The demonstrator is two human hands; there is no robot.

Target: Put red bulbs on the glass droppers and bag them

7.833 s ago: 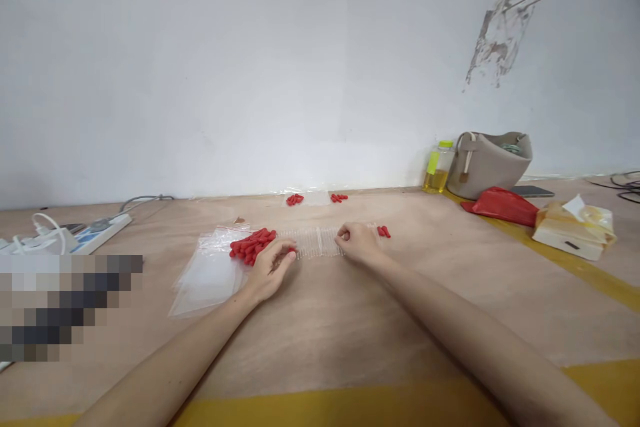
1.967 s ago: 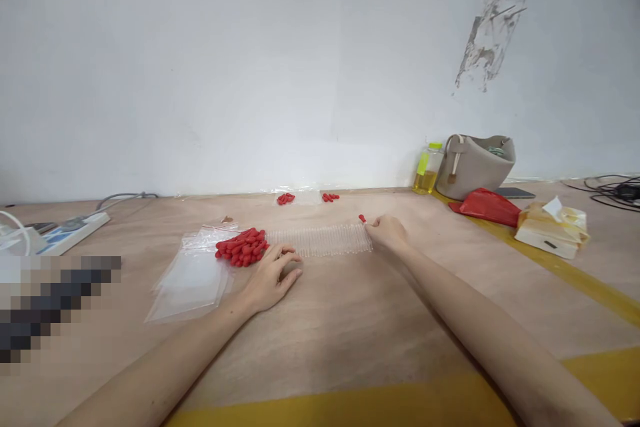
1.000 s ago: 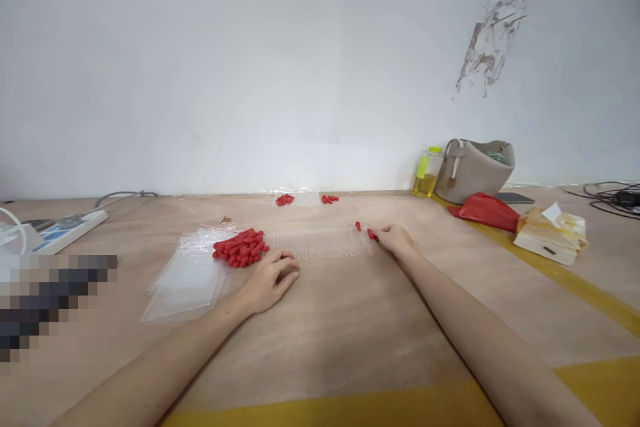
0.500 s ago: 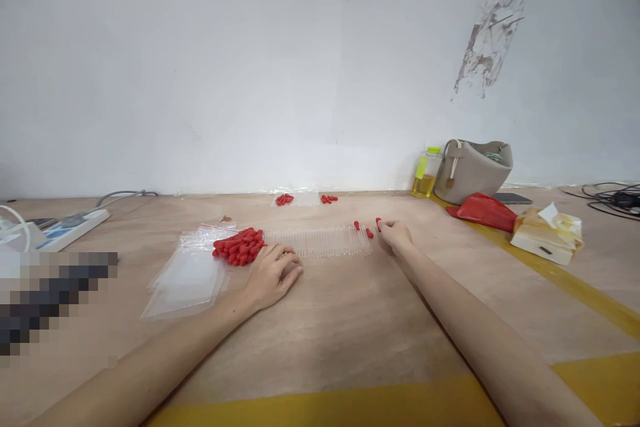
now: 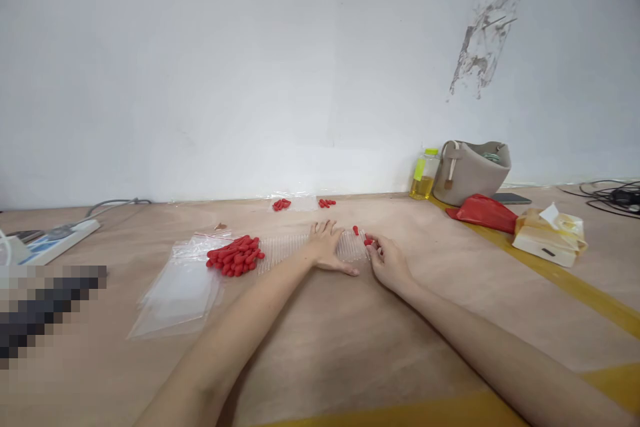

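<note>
A row of thin clear tubes [image 5: 280, 248] lies side by side across the table. My left hand [image 5: 326, 247] rests over the row with its fingers spread, hiding part of it. At the row's right end, the fingertips of my right hand [image 5: 390, 263] pinch a red bulb-shaped cap [image 5: 369, 242]; whether a tube is in it is hidden. Another red cap [image 5: 355, 230] sits at the upper end of the tubes, just left of those fingers. Left of the row is a heap of red caps [image 5: 234, 256], partly on clear zip bags [image 5: 180, 287].
Two small groups of red caps, one at the left [image 5: 281, 205] and one at the right [image 5: 327, 203], lie near the wall. To the right stand a bottle [image 5: 423, 177], a grey bag [image 5: 473, 173], a red pouch [image 5: 484, 215] and a tissue pack [image 5: 550, 237]. A power strip [image 5: 63, 240] lies left.
My left hand has moved right from beside the heap onto the tubes, its fingers spreading. My right hand has come slightly left and nearer, to the row's right end.
</note>
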